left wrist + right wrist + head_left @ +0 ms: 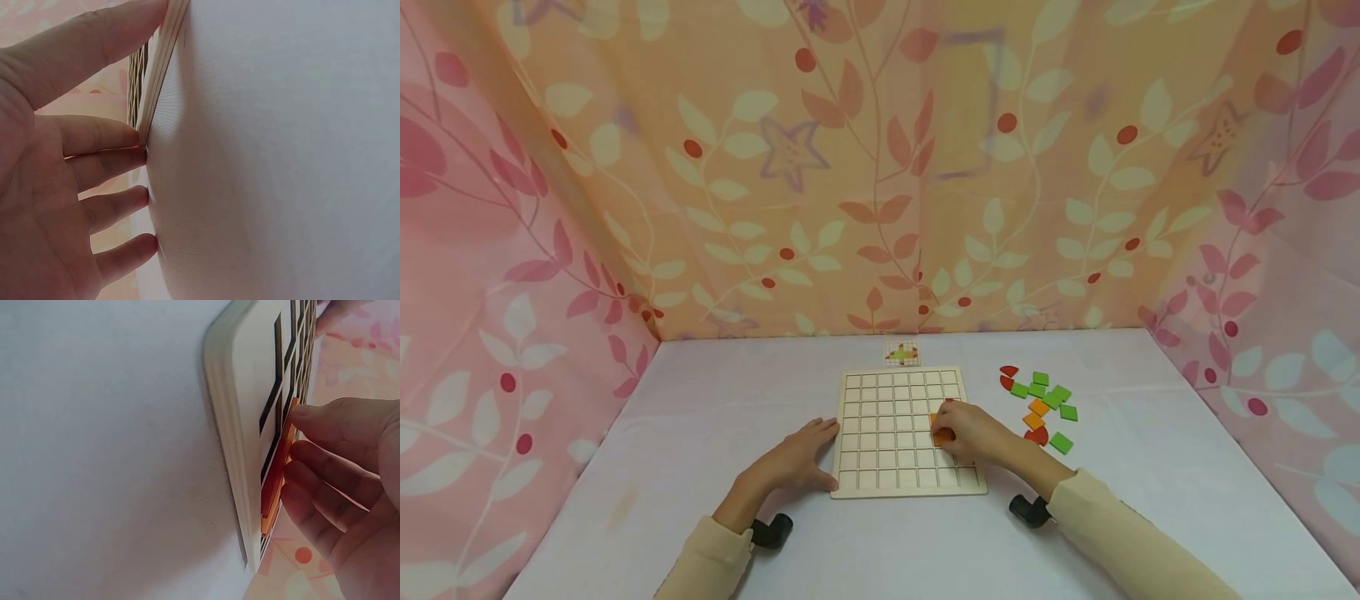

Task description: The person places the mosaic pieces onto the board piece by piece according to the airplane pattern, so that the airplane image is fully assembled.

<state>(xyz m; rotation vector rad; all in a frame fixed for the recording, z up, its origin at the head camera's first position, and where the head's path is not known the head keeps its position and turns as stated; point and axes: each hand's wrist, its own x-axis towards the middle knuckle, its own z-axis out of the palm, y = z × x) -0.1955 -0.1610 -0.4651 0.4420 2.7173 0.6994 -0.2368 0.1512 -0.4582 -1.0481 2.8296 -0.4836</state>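
A square wooden grid board (887,458) lies on the white table. My left hand (797,460) rests at its left edge; in the left wrist view the thumb and a fingertip touch the board's side (164,69), the fingers spread. Over the right-hand columns, my right hand (976,435) pinches an orange tile (935,423) between thumb and fingertips. Seen from the right wrist, that orange tile (290,425) is at the thumb, low over the grid. A red piece (272,487) and more orange lie in the grid under the fingers, partly hidden by them.
Right of the board lie loose pieces: several green squares (1061,442), orange tiles (1034,421) and red rounded pieces (1009,371). A small patterned card (902,353) sits just behind the board. Flowered curtains (880,167) enclose the table at the back and sides.
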